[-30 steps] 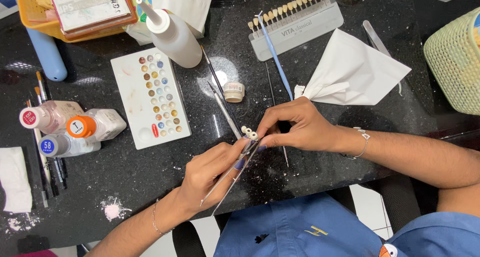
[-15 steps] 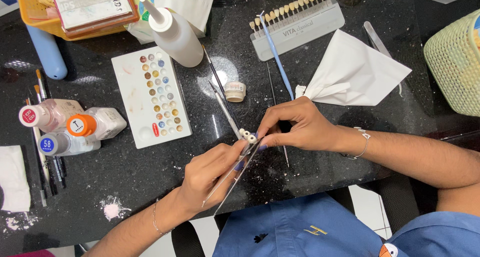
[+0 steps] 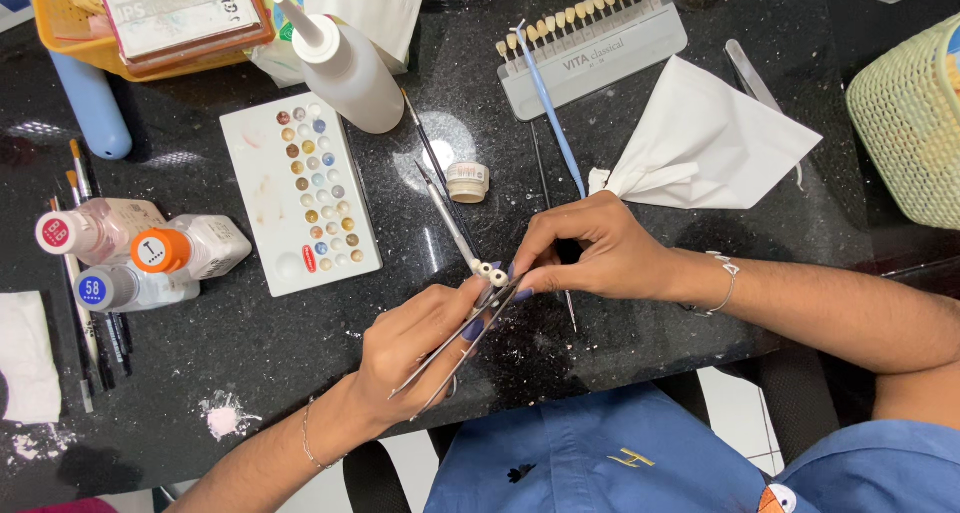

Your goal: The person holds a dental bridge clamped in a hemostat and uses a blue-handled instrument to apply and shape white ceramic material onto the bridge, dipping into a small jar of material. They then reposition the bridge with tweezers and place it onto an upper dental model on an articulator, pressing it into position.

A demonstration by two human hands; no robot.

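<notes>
Tweezers point(image 3: 455, 348) of thin metal lie across the left hand point(image 3: 420, 348), its fingers pinched together on the long legs so that the tips reach up and forward; at those tips sits a small white tooth-shaped piece point(image 3: 490, 271), apparently a little row of joined dental crowns, raised just above the black stone worktop point(image 3: 250, 373) in front of the person's blue top. Held this way, the piece stays clear of the fingers and its surfaces stay exposed to the tool; the right hand point(image 3: 600, 258) arches over from the other side, thumb and forefinger closed on a slender instrument point(image 3: 568, 308) whose lower end pokes out beneath the hand (its working tip is hidden behind the fingers, so I cannot tell whether it touches the piece). A fine brush point(image 3: 445, 213) lies on the worktop with one end near the white piece; whether they touch I cannot tell.

Supplies fan out within easy reach: a white palette point(image 3: 300, 198) of small coloured wells just to the left; a white squeeze bottle point(image 3: 345, 68) lying above it; a tiny open jar point(image 3: 467, 181) beside the brush; a grey shade guide point(image 3: 590, 48) with a row of sample teeth farther back; a blue-handled tool point(image 3: 550, 113) across it; a folded white tissue point(image 3: 710, 143) to the right; three small capped bottles point(image 3: 130, 258) on their sides at the far left.
</notes>
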